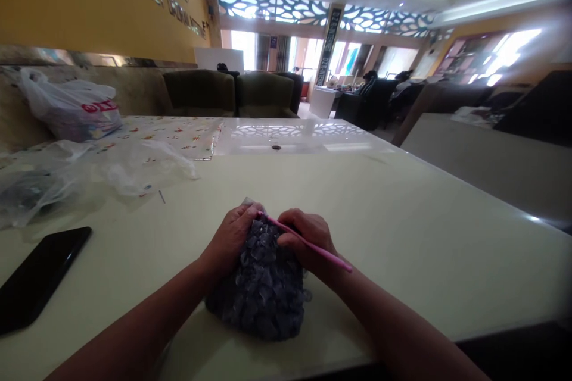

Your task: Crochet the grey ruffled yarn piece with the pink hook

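Above a pale tabletop (402,208), the left hand (233,229) is clasping the top of a dark grey ruffled crochet piece (266,292) while the right hand (313,233) is gripping a pink crochet hook (328,256).

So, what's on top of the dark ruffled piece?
On the dark piece: the left hand, right hand and pink stick, at its far end. Its surface under them is hidden.

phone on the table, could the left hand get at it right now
Probably, but not with free fingers: the left hand is holding the dark piece and would likely have to let go first. Nothing on the table between it and the phone blocks the way.
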The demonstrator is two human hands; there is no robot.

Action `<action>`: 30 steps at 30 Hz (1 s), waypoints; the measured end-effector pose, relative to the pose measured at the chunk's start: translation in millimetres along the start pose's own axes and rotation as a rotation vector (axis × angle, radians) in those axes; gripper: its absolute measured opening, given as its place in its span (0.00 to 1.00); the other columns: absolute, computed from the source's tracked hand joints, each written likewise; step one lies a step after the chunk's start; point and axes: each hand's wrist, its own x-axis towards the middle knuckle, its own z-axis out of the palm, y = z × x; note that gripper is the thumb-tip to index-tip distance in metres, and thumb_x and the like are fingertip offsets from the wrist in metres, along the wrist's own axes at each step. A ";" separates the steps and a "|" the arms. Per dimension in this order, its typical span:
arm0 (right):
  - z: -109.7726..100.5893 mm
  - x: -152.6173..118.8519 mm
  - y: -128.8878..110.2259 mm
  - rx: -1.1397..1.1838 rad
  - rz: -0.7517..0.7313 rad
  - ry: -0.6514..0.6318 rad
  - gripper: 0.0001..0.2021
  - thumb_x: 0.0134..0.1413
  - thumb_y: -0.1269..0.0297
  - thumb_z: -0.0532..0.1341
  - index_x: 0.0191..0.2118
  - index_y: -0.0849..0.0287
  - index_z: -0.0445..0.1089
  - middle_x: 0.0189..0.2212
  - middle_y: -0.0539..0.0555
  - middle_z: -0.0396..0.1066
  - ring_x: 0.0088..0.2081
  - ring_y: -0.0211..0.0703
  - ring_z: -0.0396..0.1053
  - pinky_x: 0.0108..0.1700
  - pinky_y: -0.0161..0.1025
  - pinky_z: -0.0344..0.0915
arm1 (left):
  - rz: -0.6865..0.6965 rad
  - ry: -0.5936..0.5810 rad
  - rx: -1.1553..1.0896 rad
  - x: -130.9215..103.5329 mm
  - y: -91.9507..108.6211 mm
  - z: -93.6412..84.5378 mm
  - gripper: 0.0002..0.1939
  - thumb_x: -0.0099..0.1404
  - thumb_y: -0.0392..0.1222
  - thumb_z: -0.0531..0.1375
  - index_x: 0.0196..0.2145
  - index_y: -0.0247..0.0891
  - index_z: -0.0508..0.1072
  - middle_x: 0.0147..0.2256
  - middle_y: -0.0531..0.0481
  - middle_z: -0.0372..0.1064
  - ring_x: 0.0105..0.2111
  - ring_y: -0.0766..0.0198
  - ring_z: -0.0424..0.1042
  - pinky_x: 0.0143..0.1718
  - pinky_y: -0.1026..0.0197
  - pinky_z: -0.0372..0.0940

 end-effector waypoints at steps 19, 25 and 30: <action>-0.6 5.9 7.3 -0.162 -0.175 -0.185 0.25 0.70 0.48 0.46 0.26 0.60 0.61 0.21 0.46 0.59 0.21 0.32 0.54 0.26 0.33 0.50 | -0.017 -0.294 0.047 -2.0 13.2 -11.1 0.50 0.56 0.37 0.70 0.68 0.58 0.48 0.29 0.58 0.67 0.30 0.69 0.66 0.39 0.64 0.60; 7.8 3.9 -6.0 -0.638 -0.271 0.068 0.22 0.71 0.56 0.49 0.24 0.58 0.59 0.19 0.48 0.59 0.23 0.37 0.54 0.30 0.37 0.50 | -0.107 -0.193 -0.123 -3.9 12.5 -3.7 0.45 0.54 0.33 0.69 0.66 0.54 0.58 0.30 0.58 0.67 0.29 0.71 0.65 0.36 0.66 0.60; 3.2 -0.3 -6.1 -0.503 -0.418 0.109 0.21 0.69 0.50 0.49 0.30 0.59 0.63 0.21 0.50 0.62 0.25 0.39 0.61 0.37 0.39 0.61 | -0.320 -0.374 -0.326 -6.7 20.6 -7.9 0.42 0.52 0.30 0.67 0.63 0.49 0.63 0.31 0.53 0.72 0.29 0.66 0.71 0.35 0.64 0.63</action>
